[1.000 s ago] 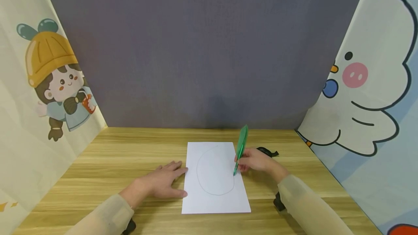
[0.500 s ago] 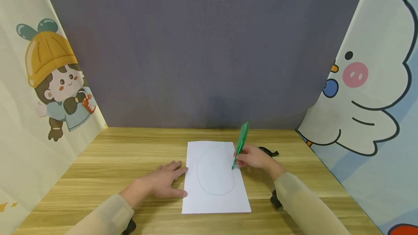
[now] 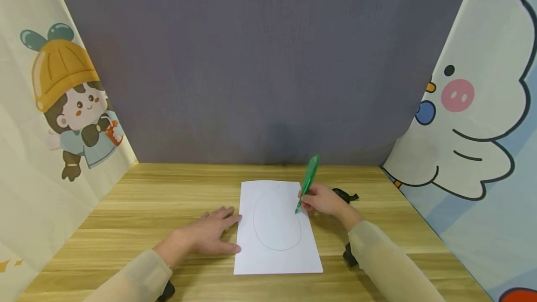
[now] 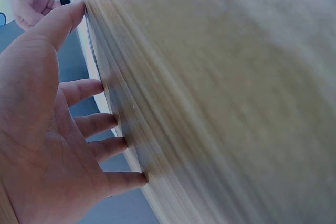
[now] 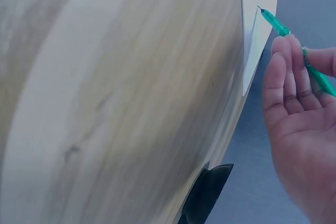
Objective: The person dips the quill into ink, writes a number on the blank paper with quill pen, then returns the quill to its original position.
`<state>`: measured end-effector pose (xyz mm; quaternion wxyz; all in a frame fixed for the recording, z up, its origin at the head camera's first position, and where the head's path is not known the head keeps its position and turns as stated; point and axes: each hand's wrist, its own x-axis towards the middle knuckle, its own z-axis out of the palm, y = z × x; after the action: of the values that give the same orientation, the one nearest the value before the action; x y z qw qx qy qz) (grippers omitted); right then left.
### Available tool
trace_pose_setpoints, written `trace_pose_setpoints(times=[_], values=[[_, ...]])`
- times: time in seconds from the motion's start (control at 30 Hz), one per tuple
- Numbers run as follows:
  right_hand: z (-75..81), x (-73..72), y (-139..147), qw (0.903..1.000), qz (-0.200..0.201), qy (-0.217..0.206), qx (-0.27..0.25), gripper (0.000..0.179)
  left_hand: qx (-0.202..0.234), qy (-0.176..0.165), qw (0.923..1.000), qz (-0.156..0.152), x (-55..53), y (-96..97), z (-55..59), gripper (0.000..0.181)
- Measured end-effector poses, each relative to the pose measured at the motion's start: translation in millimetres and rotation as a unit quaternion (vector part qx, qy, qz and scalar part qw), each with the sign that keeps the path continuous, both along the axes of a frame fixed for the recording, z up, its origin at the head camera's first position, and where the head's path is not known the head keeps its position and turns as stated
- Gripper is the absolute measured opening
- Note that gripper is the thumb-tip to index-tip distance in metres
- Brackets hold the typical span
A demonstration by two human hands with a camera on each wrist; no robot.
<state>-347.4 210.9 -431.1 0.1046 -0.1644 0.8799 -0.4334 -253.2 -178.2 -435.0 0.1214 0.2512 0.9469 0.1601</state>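
Observation:
A white sheet of paper [image 3: 268,262] lies on the wooden table, bearing a thin, large oval line with a gap at its upper right. My right hand [image 3: 325,199] pinches a green pen [image 3: 309,176] with a broad, leaf-like top, its tip on the paper at the end of the line. In the right wrist view the pen [image 5: 275,23] runs between thumb and fingers, dark point at the sheet. My left hand [image 3: 209,234] lies spread at the paper's left edge, thumb and index fingertips on it. The left wrist view shows this hand [image 4: 63,129] with its fingertips on the tabletop.
A black object [image 3: 345,195] lies on the table [image 3: 176,199] behind my right hand, also seen as a dark shape [image 5: 210,192] in the right wrist view. A dark grey panel [image 3: 260,69] stands behind the table, with cartoon-printed cloths at both sides.
The pen and my right hand have moved up and slightly left along the paper's right side, and the line has grown longer behind the tip. My left hand has stayed in place.

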Motion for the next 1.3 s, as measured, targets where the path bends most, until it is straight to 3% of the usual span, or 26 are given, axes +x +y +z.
trace_pose_setpoints(times=[1.3], values=[[-6.1,-7.3,-36.6,0.9997,-0.015,0.007,-0.019,0.024,-0.001,0.000,1.0000,-0.003,1.2,1.2,2.4,0.096]])
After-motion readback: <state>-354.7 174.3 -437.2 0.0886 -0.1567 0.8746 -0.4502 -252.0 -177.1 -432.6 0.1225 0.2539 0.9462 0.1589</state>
